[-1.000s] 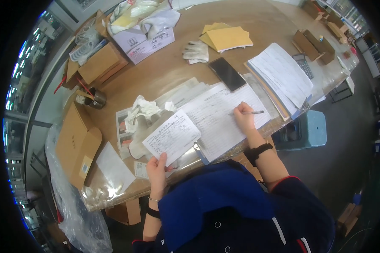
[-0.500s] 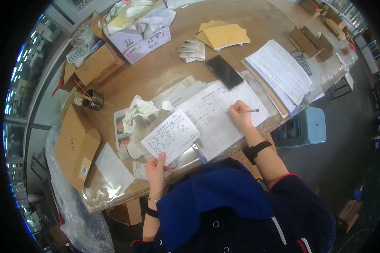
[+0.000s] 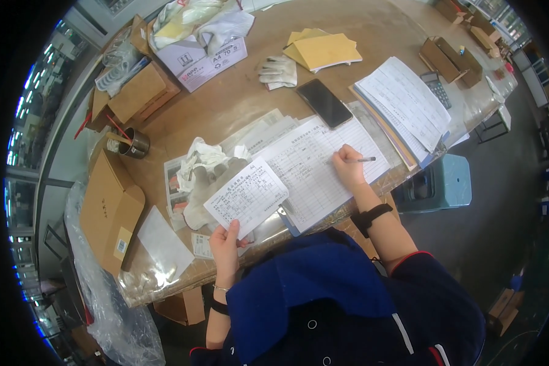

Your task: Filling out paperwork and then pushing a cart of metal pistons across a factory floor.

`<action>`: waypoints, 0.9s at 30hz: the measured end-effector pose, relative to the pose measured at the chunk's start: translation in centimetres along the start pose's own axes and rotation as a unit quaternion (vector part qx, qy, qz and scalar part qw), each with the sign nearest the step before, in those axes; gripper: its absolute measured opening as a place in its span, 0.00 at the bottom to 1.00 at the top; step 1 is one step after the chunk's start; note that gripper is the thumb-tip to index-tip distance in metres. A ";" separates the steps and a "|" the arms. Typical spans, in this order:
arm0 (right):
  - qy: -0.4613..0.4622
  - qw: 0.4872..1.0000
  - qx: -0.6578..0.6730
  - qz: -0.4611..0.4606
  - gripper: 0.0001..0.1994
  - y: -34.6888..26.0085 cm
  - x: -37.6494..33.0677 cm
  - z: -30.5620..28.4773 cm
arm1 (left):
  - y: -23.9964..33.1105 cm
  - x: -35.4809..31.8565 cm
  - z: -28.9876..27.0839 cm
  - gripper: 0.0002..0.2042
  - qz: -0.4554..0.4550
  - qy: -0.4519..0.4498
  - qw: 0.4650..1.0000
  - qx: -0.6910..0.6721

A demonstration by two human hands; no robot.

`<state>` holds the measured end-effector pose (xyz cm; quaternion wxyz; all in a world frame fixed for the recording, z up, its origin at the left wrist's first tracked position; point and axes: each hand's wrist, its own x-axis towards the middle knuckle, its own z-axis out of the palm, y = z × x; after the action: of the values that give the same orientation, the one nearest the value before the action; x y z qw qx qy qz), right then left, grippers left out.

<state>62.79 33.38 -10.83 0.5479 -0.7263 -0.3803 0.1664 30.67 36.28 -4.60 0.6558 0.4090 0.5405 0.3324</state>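
My left hand (image 3: 226, 245) pinches the lower edge of a white paper slip (image 3: 247, 196) filled with handwriting, held tilted over the table's front edge. In my right hand (image 3: 349, 169) is a pen (image 3: 367, 160), its grip resting on a ruled form sheet (image 3: 314, 198). Handwritten rows cover part of that form, which lies on a blue clipboard (image 3: 290, 226). The slip overlaps the form's left side and hides some of it. Beneath and beyond the slip lie grey-white work gloves (image 3: 196, 210). A black phone (image 3: 325, 104) rests across the form's top.
To the right is a stack of papers (image 3: 402, 100) beside a calculator (image 3: 436, 90). Yellow envelopes (image 3: 326, 52) and a glove pair (image 3: 278, 72) lie farther back. A pen cup (image 3: 135, 145), open cardboard box (image 3: 110, 213) and carton of gloves (image 3: 207, 64) stand left. A blue stool (image 3: 454, 183) is below.
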 end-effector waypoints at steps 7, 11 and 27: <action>0.006 0.999 -0.034 0.001 0.13 0.0 -0.3 -0.1 | 0.2 0.0 0.2 0.10 -0.003 0.010 1.000 0.003; -0.004 0.999 -0.022 -0.025 0.13 0.0 -0.3 0.1 | 0.2 -0.1 0.1 0.10 0.006 0.003 1.000 -0.004; 0.057 0.979 0.181 0.080 0.13 0.5 0.5 -0.5 | 0.6 -0.3 0.3 0.11 0.003 0.006 1.000 0.007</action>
<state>63.60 33.40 -11.01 0.6760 -0.6514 -0.2526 0.2342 30.92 36.23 -3.96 0.6488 0.4127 0.5457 0.3331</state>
